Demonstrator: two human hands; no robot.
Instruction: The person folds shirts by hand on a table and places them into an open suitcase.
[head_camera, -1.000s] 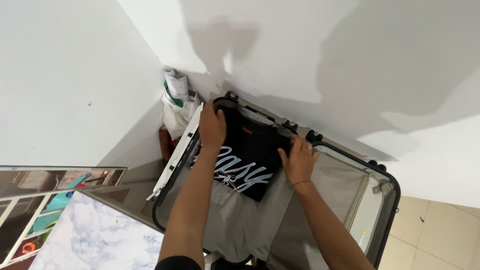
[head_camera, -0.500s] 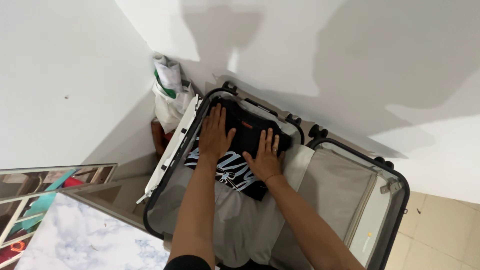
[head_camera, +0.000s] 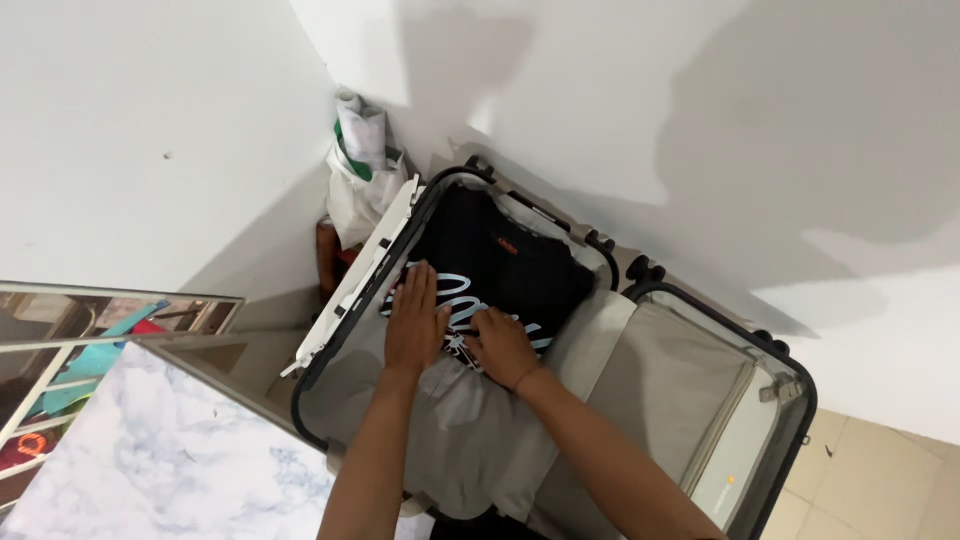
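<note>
Now left hand (head_camera: 415, 325) spread flat, right hand (head_camera: 503, 345) curled, both pressing folded black shirt (head_camera: 500, 268) in open suitcase (head_camera: 330, 420).

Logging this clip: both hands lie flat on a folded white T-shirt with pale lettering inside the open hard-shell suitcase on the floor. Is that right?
One detail is off: the folded T-shirt is black, not white, with pale lettering. The head view shows the left hand and right hand pressed flat on its near edge, inside the open black-rimmed hard-shell suitcase on the floor.

both hands (head_camera: 415, 325) flat, side by side
</note>
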